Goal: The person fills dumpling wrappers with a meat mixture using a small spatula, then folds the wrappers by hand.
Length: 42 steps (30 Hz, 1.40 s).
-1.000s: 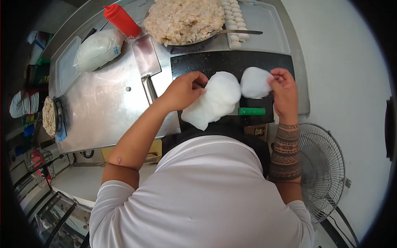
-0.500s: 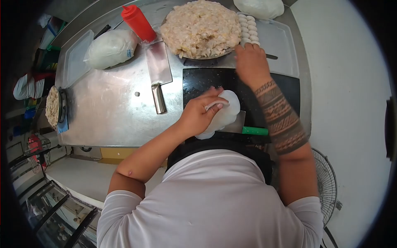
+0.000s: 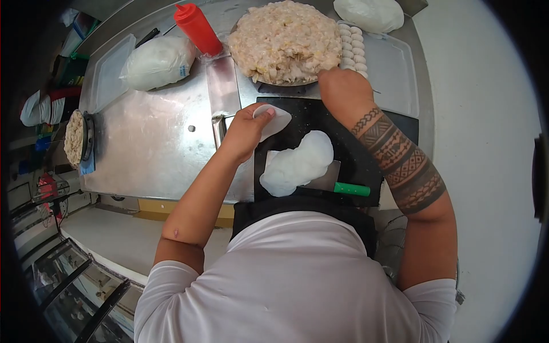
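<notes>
Between the thumb and fingers of my left hand (image 3: 245,130) is a single thin white dough wrapper (image 3: 277,123), held over the left edge of the black board (image 3: 354,148). A loose stack of similar wrappers (image 3: 300,163) lies on the board, partly over the blade of a green-handled scraper or knife (image 3: 351,188). My right hand (image 3: 346,91) is closed at the lower right edge of a big mound of pale minced filling (image 3: 286,40). It grips a slim tool, mostly hidden, whose end pokes out to the right.
White dumplings (image 3: 353,48) sit in rows on a clear tray (image 3: 392,74). A cleaver (image 3: 223,86), a red squeeze bottle (image 3: 200,31) and a plastic-wrapped white bundle (image 3: 157,63) are on the steel table (image 3: 154,148). Another bag (image 3: 369,14) lies at the back right.
My left hand has moved up and left, lifting one wrapper off the stack. My right hand has shifted down slightly and closed around the slim tool beside the filling.
</notes>
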{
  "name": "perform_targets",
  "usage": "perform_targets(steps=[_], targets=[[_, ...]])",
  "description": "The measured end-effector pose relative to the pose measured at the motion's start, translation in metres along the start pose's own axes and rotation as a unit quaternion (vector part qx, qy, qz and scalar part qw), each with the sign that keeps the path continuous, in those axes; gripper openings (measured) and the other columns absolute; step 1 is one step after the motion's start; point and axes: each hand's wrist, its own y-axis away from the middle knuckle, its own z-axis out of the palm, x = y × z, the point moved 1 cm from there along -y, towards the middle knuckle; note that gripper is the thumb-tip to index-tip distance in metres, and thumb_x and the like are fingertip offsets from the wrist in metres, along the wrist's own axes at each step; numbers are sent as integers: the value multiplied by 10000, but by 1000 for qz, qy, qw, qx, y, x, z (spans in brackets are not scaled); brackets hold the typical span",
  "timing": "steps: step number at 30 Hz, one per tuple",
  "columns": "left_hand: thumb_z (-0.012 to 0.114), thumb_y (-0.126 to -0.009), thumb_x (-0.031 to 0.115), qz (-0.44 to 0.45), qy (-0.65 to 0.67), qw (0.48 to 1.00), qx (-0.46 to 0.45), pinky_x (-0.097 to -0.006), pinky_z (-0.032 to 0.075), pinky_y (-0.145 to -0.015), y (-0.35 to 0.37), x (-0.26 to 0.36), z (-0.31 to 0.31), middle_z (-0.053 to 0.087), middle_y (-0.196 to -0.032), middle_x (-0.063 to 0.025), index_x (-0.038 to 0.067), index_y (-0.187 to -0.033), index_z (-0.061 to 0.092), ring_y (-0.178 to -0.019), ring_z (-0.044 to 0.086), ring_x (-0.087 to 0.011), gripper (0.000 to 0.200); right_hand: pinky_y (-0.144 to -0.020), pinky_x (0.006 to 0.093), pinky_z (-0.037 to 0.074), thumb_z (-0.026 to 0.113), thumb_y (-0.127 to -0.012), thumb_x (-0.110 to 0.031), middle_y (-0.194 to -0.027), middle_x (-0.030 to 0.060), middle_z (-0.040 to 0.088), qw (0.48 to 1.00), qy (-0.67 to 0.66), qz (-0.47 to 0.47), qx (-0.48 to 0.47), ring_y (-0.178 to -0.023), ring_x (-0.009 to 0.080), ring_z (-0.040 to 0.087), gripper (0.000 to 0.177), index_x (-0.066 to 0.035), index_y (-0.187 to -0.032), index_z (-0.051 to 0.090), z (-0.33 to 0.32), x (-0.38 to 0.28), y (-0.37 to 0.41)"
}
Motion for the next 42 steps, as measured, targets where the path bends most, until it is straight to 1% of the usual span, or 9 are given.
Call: perform_targets(steps=[9,11,18,20,23,26,33,40,42], targets=[[526,-1082,191,-95,223,969,45,-443,529,-1035,-35,-6,7,668,-1225,-175,-79,-1304,549,-1110,680,-297,351,-711,443,598,593,-890,-137,-863,128,752,1000,-23,-11,6,-827,316,748,177,-98,-849,760,-2,27,-11],[504,-1091,200,-104,263,958,56,-474,521,-1058,-48,-9,15,654,-1242,-184,-74,-1302,538,-1133,673,-320,347,-785,470,581,546,-933,-83,-939,150,742,994,-57,-54,-71,-909,339,725,295,-123,-1127,764,4,26,-8],[390,-1124,260,-91,415,901,86,-528,460,-1137,-59,-4,32,581,-1344,-212,-42,-1356,464,-1263,602,-358,387,-784,455,578,537,-927,-71,-936,138,744,981,-171,-84,-33,-889,330,721,360,-114,-1218,744,23,46,14],[371,-1129,274,-91,430,894,87,-536,433,-1167,-55,-4,34,559,-1382,-218,-41,-1381,443,-1297,579,-365,409,-787,458,559,507,-924,-16,-953,151,734,916,-376,-1,-138,-868,340,699,438,-113,-1298,714,13,40,29],[350,-1135,284,-83,454,885,55,-557,425,-1174,-48,-3,35,553,-1383,-225,-47,-1378,436,-1302,571,-376,419,-832,432,529,496,-931,48,-894,155,655,843,-512,38,-161,-845,357,636,511,-100,-1394,653,13,18,52],[344,-1138,292,-79,448,888,71,-538,433,-1168,-39,2,38,551,-1386,-233,-56,-1380,432,-1313,563,-369,433,-892,429,506,485,-910,65,-967,171,617,920,-384,-62,-47,-914,359,606,576,-104,-1447,609,30,-3,78],[350,-1139,310,-46,411,907,80,-508,435,-1166,-30,6,29,562,-1379,-234,-75,-1374,441,-1305,569,-361,461,-866,441,511,549,-882,12,-987,138,599,971,-232,-54,33,-943,321,600,556,-117,-1415,637,-18,7,95],[375,-1137,302,-89,431,896,64,-505,440,-1163,-25,10,32,587,-1351,-217,-72,-1367,477,-1294,579,-359,451,-853,453,533,557,-895,-12,-1015,150,627,960,-261,-61,-84,-952,335,628,501,-151,-1363,669,-16,7,79],[403,-1130,275,-75,409,906,80,-503,447,-1154,-26,10,27,590,-1343,-207,-62,-1353,487,-1278,588,-347,413,-814,466,563,573,-901,-57,-1008,163,649,983,-155,3,-99,-948,347,668,448,-159,-1322,687,-43,20,66]])
